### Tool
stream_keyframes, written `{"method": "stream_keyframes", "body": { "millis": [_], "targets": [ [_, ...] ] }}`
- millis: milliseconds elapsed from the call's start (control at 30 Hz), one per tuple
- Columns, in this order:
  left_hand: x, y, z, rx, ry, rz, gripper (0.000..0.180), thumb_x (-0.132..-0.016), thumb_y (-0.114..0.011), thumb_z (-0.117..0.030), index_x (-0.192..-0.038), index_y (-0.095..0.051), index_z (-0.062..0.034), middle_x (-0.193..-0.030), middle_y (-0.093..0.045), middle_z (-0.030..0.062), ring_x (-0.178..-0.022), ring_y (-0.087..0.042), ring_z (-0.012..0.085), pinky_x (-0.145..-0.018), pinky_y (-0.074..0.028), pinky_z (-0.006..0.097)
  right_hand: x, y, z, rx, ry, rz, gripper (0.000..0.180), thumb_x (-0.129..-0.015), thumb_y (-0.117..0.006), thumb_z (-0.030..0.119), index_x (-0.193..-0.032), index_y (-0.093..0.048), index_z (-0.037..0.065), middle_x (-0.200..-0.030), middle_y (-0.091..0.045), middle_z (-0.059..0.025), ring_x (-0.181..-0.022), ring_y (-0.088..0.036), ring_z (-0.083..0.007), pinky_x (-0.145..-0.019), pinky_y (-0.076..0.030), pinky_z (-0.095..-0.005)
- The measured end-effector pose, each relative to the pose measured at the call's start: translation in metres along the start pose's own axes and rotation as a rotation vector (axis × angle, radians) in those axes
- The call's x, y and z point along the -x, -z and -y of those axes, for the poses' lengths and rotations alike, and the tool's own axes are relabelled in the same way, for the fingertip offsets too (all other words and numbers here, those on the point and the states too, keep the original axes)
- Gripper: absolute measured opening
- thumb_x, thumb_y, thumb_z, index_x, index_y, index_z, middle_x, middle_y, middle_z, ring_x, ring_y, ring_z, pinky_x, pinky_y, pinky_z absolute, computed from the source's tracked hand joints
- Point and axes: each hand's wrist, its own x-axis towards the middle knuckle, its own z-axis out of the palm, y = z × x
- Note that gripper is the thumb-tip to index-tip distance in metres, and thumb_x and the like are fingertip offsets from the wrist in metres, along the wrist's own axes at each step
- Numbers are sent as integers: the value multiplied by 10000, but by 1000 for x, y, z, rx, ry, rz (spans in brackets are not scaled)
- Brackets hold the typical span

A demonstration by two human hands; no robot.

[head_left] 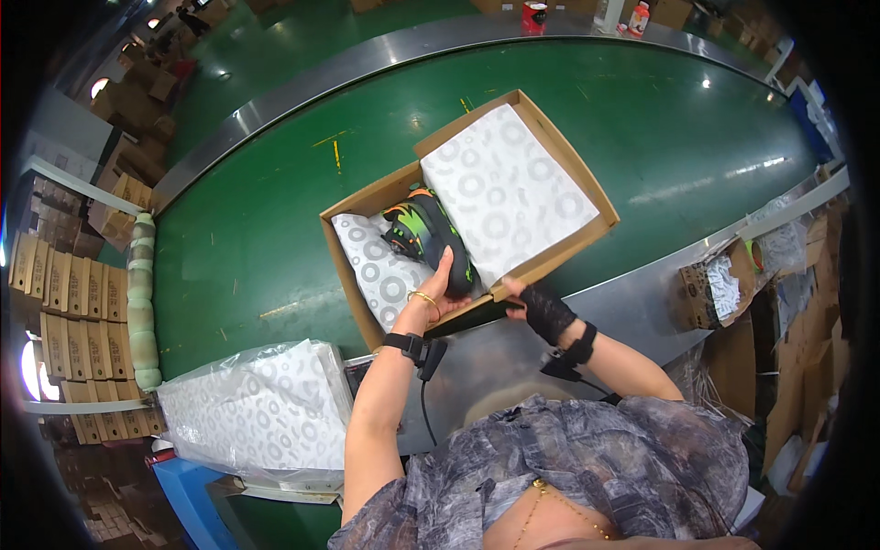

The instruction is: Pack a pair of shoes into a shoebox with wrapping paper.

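An open brown cardboard shoe box [368, 323] sits in front of me, its lid [570, 181] opened out on the far right side and lined with white patterned tissue paper [513, 188]. More patterned paper [368, 261] lies in the left part. A black shoe with green and orange markings [431, 236] rests tilted there, on the paper. My left hand [442, 295] is closed round the near end of the shoe, thumb along its side; some fingers are hidden. My right hand [539, 310], in a black fingerless glove, pinches the box's near edge beside the lid.
Beneath the box runs a green conveyor belt [247, 229] with metal edges [440, 57]. A plastic-wrapped stack of patterned paper [266, 408] lies at near left. Stacked shoe boxes [82, 341] stand far left. An open carton [701, 298] of small white items stands at right.
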Motion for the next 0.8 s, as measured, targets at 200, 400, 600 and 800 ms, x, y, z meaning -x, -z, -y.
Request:
{"method": "stream_keyframes", "body": {
  "millis": [200, 400, 600, 800],
  "targets": [
    [60, 32, 9, 50, -674, -236, 354, -874, -518, -299, -1027, -557, 18, -952, -594, 118, -864, -590, 202, -711, -490, 316, -43, -1, -9, 854, 953, -422, 520, -716, -607, 86, -1193, -417, -1, -1217, -429, -173, -1067, -467, -246, -808, -387, -363],
    [79, 76, 36, 98, -543, -796, 677, -898, -280, -529, -1029, -554, 77, -913, -615, 161, -797, -593, 269, -685, -457, 384, -44, -11, -20, 1676, 1127, -246, 525, -748, -469, 20, -1254, -430, 156, -1315, -360, -145, -1215, -324, -341, -899, -309, -493],
    [53, 80, 59, -299, -787, -778, 520, -916, -358, -378, -857, -574, 91, -774, -597, 242, -743, -584, 337, -692, -434, 395, -42, -13, -21, 1602, 1119, -192, 497, -756, -456, 20, -1233, -464, 159, -1318, -361, -152, -1221, -316, -358, -893, -357, -465],
    [39, 80, 73, -530, -801, -995, 467, -894, -423, -386, -925, -585, 51, -891, -601, 228, -865, -579, 315, -745, -438, 388, -36, -9, -14, 1701, 1160, -203, 495, -761, -454, 19, -1236, -457, 161, -1308, -367, -165, -1222, -317, -366, -868, -377, -468]
  ]
}}
